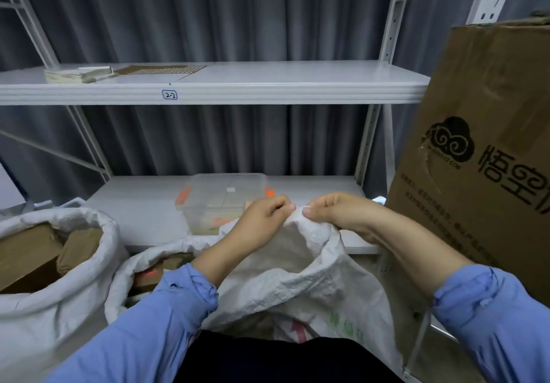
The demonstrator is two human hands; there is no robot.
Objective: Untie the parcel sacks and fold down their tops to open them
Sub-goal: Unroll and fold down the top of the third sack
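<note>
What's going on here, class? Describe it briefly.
A person's left hand and right hand pinch the bunched top of a white sack, apparently working at its tie. To the left, a far-left sack and a middle sack already stand open, tops folded down, brown parcels showing inside.

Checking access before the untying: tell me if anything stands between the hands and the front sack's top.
Nothing visible does. The left hand and right hand pinch the bunched top of the front sack; the clear box sits behind it on the shelf.
</note>
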